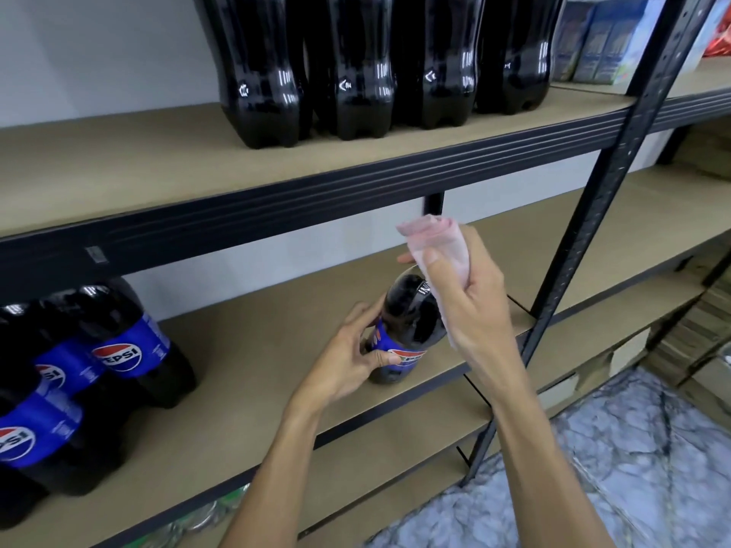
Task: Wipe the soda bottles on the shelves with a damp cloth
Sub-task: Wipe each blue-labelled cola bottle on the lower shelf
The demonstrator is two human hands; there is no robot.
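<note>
Left hand (352, 350) gripping a cola bottle (403, 330) on the shelf (253, 373), right hand (466, 302) clutching a pink cloth (431, 247) against its two o'clock shoulder

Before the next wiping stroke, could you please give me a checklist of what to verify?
1. Left hand grips the Pepsi bottle at its label: ok.
2. Right hand holds the pink cloth: ok.
3. Cloth lies against the bottle's upper part: ok.
4. Cloth is damp: cannot tell.
5. Bottle's base rests on the middle shelf: ok.
6. Other Pepsi bottles stand apart, to the left: ok.
</note>
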